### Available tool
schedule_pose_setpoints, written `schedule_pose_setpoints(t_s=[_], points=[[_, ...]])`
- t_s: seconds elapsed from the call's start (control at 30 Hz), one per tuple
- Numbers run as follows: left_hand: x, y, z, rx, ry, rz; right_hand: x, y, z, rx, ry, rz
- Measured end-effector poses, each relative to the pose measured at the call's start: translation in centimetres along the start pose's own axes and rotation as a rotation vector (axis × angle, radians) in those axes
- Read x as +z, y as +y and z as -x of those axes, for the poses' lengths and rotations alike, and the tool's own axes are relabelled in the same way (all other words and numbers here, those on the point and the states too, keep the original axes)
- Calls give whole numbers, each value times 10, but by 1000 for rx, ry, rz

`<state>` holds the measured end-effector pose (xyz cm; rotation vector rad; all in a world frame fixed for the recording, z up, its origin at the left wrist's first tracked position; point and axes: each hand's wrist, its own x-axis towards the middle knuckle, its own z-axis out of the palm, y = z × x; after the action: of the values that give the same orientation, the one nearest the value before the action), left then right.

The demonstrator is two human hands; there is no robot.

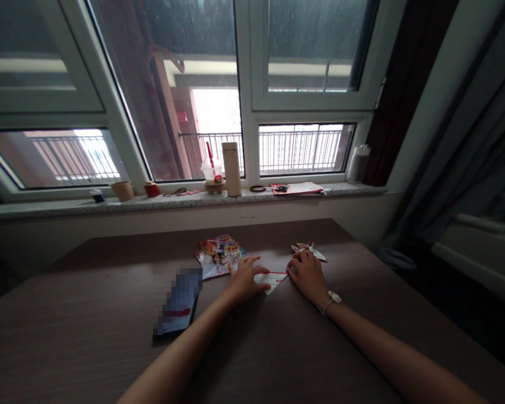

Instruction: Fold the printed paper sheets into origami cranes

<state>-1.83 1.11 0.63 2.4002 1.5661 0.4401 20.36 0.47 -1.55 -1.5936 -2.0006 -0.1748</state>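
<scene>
The left hand [244,279] is partly open, palm down, with its thumb and fingers spread apart over the left end of the folded paper [272,280]. Its thumb lies at the paper's lower left side, and at least 1 finger is lifted clear of the tabletop. The right hand [306,276] is curled, with its fingertips at the paper's right corner; whether they pinch it or only press on it, I cannot tell.

The folded paper lies on the table [252,348] between the 2 hands, white with a red upper edge. Its visible part is roughly a triangle: the long axis runs from the left hand to the right hand, and 1 corner points down toward the person. Its left end is partly hidden by the left hand.

Just beyond the left hand is an overlapping pile of colorful printed sheets [219,257], close to its fingers. To the left of that hand, near the wrist, a phone [179,303] lies at a slant, its screen blurred. Just beyond the right hand sits a small cluster of pointed folded pieces [315,251], partly covered by the fingers. A bracelet [330,302] circles the right wrist. Well beyond both hands, a tan bottle [231,171] and a clear cup [211,170] with a red straw stand on the windowsill [185,203].
</scene>
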Motion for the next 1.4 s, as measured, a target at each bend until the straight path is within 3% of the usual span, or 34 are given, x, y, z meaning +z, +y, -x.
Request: schedule_pose_setpoints(t_s=[0.3,0.6,0.73,0.83,1.07,1.4], points=[[3,5,2,80,140,-3,-1,-2,4,-163,-98,-255],[8,11,1,-38,393,62,8,-1,-1,-7,7,-478],[13,15,2,-64,309,165,5,-5,2,-25,0,-559],[17,18,1,-71,227,244,1,-8,3,-57,-74,-643],[24,16,-3,-46,238,355,-5,-11,2,-38,-205,-783],[25,19,-6,-10,242,509,8,-11,-1,26,-158,-928]])
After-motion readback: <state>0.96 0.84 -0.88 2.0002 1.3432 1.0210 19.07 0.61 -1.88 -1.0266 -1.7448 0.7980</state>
